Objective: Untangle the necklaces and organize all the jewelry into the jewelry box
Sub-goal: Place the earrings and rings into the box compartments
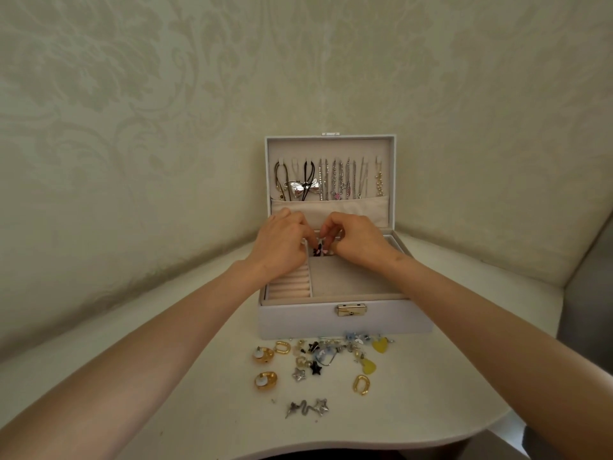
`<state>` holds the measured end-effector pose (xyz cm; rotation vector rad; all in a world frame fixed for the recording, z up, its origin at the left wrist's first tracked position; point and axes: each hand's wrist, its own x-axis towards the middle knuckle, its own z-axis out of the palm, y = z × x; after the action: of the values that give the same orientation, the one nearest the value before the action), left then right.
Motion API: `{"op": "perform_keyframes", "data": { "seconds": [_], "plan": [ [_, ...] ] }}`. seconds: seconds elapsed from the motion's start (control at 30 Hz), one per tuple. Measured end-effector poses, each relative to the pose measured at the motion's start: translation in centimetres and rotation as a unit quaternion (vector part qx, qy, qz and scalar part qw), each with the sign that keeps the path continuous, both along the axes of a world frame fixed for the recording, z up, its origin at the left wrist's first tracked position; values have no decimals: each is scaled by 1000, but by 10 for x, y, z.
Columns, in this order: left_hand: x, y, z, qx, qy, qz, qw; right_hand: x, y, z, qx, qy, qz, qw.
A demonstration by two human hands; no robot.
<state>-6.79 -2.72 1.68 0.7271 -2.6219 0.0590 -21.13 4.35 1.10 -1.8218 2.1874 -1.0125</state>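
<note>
Table (139, 376): pale, curved front edge, carrying the box and the loose pieces. Risk: anything swept forward likely goes over that edge.
Jewelry box (345, 318): open at the back of the table, lid upright by the wall. Risk: a knock from a withdrawing wrist could drop the lid onto the fingers.
Necklaces (331, 179): hung in a row inside the lid, lower ends tucked into the pocket; apparently separate. Risk: a jolt to the lid swings the chains together and knots them again.
Left hand (282, 240): over the back compartments, fingers curled, tips pinching the small item.
Right hand (358, 240): mirrored, fingers curled, tips meeting the left's on the same item.
Loose earrings (331, 353): scattered just in front of the box, between the two forearms, not yet sorted. Risk: forearms drawn back low would scatter them and split the pairs.
Silver star pieces (306, 408): nearest the front edge. Risk: first to be lost to the floor.
Small dark piece (317, 251): held between both sets of fingertips above a back compartment; shape too small to tell. Risk: slips from so fine a pinch, lands in the wrong compartment.
</note>
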Motion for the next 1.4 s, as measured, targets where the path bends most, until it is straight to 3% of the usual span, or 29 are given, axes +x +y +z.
{"op": "perform_keyframes", "data": {
  "seconds": [0.23, 0.4, 0.57, 0.67, 0.73, 0.83, 0.93, 0.97, 1.03, 1.1, 1.17, 1.27, 1.4],
  "plan": [
    [-2, 2, -5, 16, -13, -32, 999, -22, 29, 26, -56, -37, -55, 996],
    [-2, 14, -5, 6, 9, -43, 999, -52, 73, 39, 184, 38, -63, 980],
    [7, 63, -4, 16, 24, -63, 998, -53, 84, 35, 192, 61, -98, 975],
    [13, 93, -12, -47, 26, -52, 997, -49, 86, 34, 206, 110, -134, 963],
    [16, 106, -17, -112, -17, -69, 991, -45, 87, 33, 210, 112, -154, 959],
    [19, 119, -24, -232, -98, -42, 967, -39, 88, 28, 194, 101, -174, 960],
    [24, 129, -30, -305, -95, -36, 947, -41, 89, 27, 175, 133, -202, 954],
    [25, 131, -30, -326, -90, -43, 940, -43, 90, 29, 156, 100, -202, 962],
    [26, 134, -31, -374, -93, -63, 921, -47, 96, 39, 82, -82, -178, 977],
    [27, 139, -31, -417, -124, -44, 899, -46, 104, 46, 0, -275, -111, 955],
    [27, 141, -37, -432, -160, 2, 887, -43, 108, 46, -51, -390, -42, 919],
    [28, 145, -43, -400, -223, 69, 886, -45, 105, 35, -76, -432, -32, 898],
    [28, 148, -39, -373, -256, 117, 884, -46, 107, 23, -67, -361, -97, 925]
  ]
}}
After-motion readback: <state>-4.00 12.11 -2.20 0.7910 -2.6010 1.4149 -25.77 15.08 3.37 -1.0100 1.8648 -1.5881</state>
